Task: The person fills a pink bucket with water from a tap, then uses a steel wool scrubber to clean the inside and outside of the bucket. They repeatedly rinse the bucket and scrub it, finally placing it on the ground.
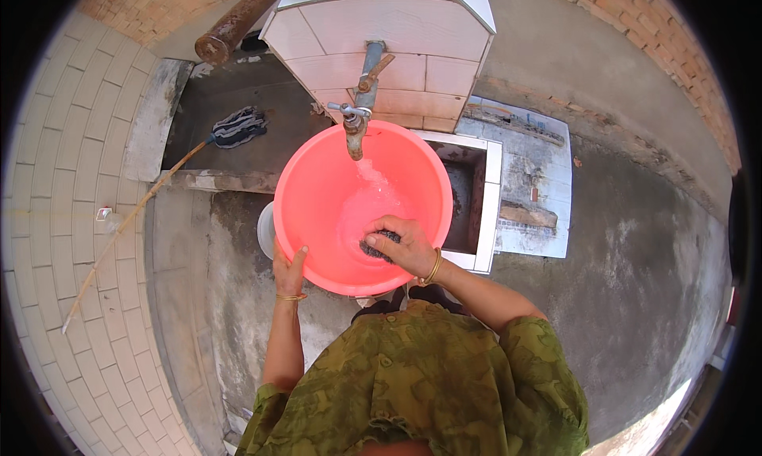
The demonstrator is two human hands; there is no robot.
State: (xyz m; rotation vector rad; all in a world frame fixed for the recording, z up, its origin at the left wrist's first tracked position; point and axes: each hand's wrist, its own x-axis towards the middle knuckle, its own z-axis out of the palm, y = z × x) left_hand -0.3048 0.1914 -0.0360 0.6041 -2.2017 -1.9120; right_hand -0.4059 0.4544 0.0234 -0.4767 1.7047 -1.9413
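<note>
A large pink plastic basin (315, 176) is tilted under a metal water tap (355, 128), and water runs from the spout into it. With the thumb over the rim, my left hand (290, 271) grips the basin's lower left edge; its other fingers are hidden behind the wall. Inside the basin, at the lower right, my right hand (405, 244) holds a dark scouring pad (381, 246) against the inner surface. A gold-coloured bangle is on each wrist.
Behind the tap stands a white-tiled pillar (393, 24). A tile-edged sink basin (493, 164) lies to the right, beside a stained white board (530, 176). At the left are a mop (238, 127), a rusty pipe (238, 24), a clear bottle (110, 219) and part of a pale bucket (265, 230).
</note>
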